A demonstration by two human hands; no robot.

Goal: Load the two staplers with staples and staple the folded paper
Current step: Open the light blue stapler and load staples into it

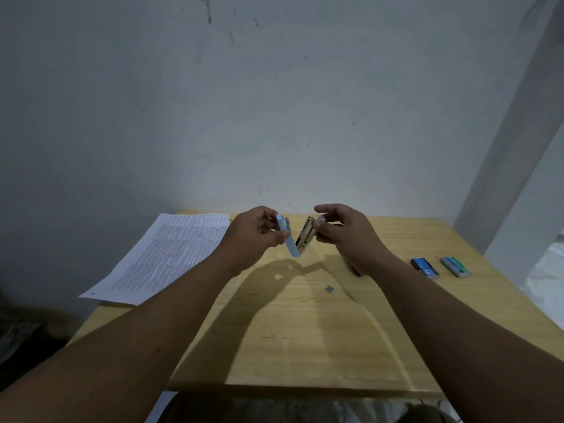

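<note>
A light blue stapler (290, 243) is held open in a V above the wooden table (305, 331). My left hand (254, 232) grips its blue cover. My right hand (341, 232) pinches the metal staple magazine (305, 238) at its upper end. A printed paper sheet (164, 254) lies flat at the table's left, hanging over the edge. A small strip of staples (329, 289) rests on the table below my hands. A dark purple object (355, 271), possibly the second stapler, is mostly hidden under my right wrist.
Two staple boxes lie at the right of the table: a blue one (424, 267) and a green one (456, 265). A grey wall stands right behind the table. The table's front edge runs just above my lap.
</note>
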